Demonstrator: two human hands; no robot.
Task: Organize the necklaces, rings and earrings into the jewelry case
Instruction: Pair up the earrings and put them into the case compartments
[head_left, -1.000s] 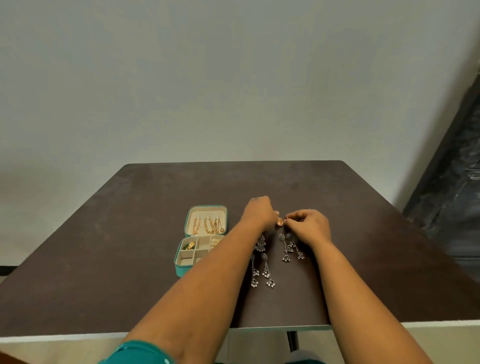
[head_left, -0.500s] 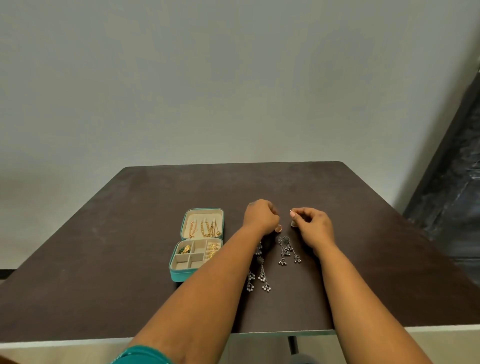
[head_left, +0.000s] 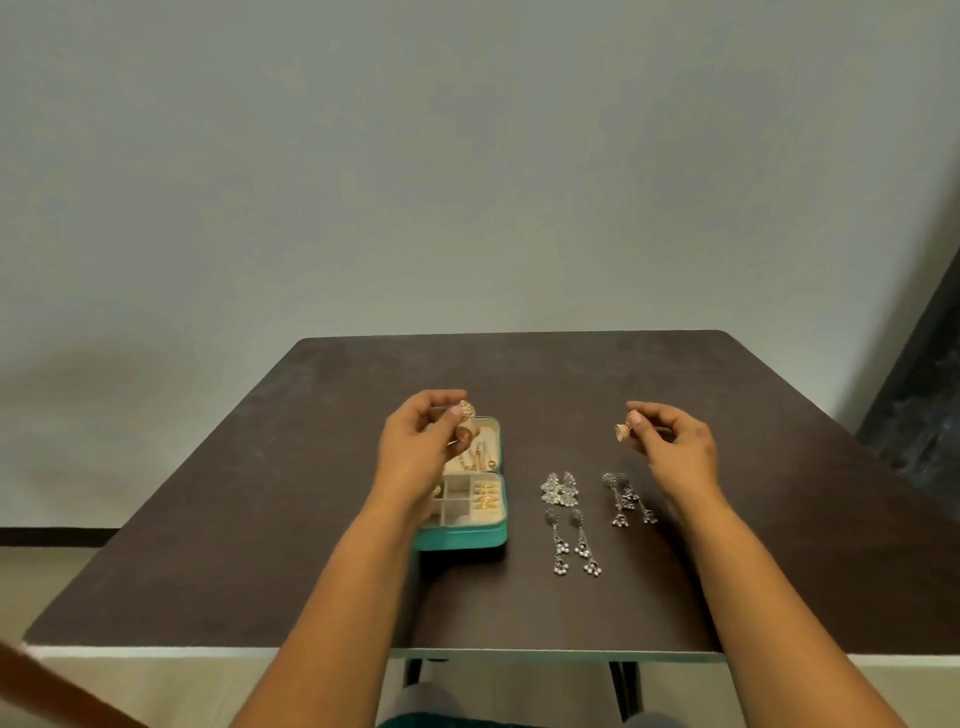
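An open teal jewelry case (head_left: 467, 538) lies on the dark table (head_left: 260, 519), with gold necklaces in its lid and gold rings in its cream compartments. My left hand (head_left: 415, 452) hovers over the case's left half and pinches a small gold earring (head_left: 466, 410). My right hand (head_left: 675, 447) is raised to the right and pinches a matching gold earring (head_left: 622, 432). Below it on the table lie silver earrings: a leaf-shaped pair (head_left: 558, 489), a long dangling pair (head_left: 571, 543) and a shorter dangling pair (head_left: 627, 499).
The table's near edge (head_left: 467, 652) has a pale trim, with table legs below it. A grey wall rises behind the table. A dark panel (head_left: 924, 405) stands at the right. A brown object (head_left: 31, 691) crosses the bottom left corner.
The hands were together at the table's middle over the silver earrings. They have parted and lifted, each with a gold earring; the left has moved over the case.
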